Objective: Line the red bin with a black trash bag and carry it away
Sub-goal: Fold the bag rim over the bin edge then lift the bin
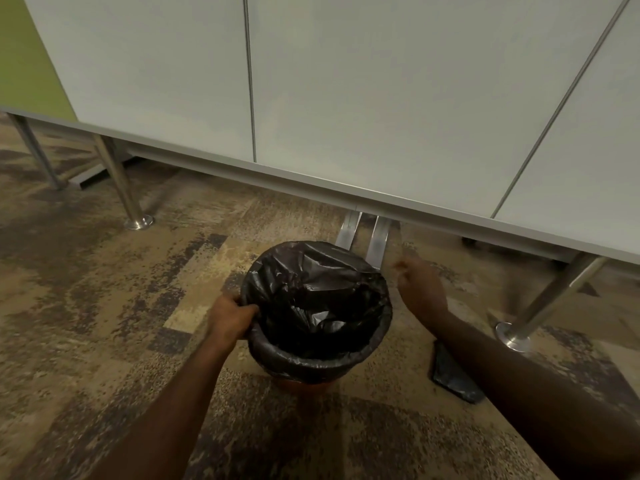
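One red bin [304, 384], two black bags [318, 299] [453, 377], two hands [230, 320] [420, 291], four table legs [121, 181].

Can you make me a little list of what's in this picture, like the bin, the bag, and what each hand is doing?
bin: red bin, mostly hidden, only a strip shows low down
bag: black trash bag lining the bin, folded over its rim
left hand: left hand in a grip on the bin's rim
right hand: right hand open beside the bin, holding nothing
on the floor: a folded black bag on the carpet
behind: white tables on metal legs
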